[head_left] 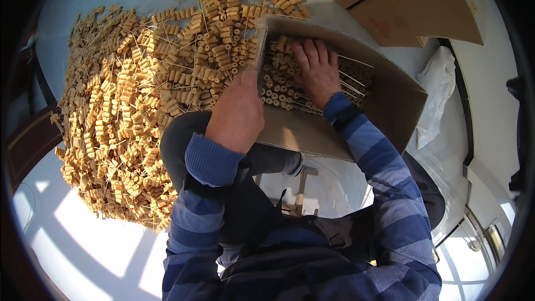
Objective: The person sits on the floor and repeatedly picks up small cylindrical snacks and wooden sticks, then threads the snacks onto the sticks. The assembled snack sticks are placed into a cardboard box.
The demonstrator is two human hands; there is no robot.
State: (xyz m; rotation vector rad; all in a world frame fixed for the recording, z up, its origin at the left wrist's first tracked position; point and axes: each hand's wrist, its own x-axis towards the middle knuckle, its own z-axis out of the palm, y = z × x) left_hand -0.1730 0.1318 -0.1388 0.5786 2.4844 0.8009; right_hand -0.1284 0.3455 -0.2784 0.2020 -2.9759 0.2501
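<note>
An open cardboard box (390,100) lies in front of me, tilted toward my lap. Inside it lie several tan skewers (278,86) threaded with small cylinder pieces. My right hand (316,69) rests flat on those skewers inside the box, palm down, fingers spread. My left hand (237,112) sits at the box's left wall, gripping its edge. A large heap of the same skewered pieces (139,95) spreads over the pale surface to the left of the box.
Flattened cardboard boxes (401,0) lie at the upper right. A white plastic bag (440,92) sits right of the box. A small wooden-handled tool (302,187) lies near my knees. My knee in dark trousers (178,139) is under my left forearm.
</note>
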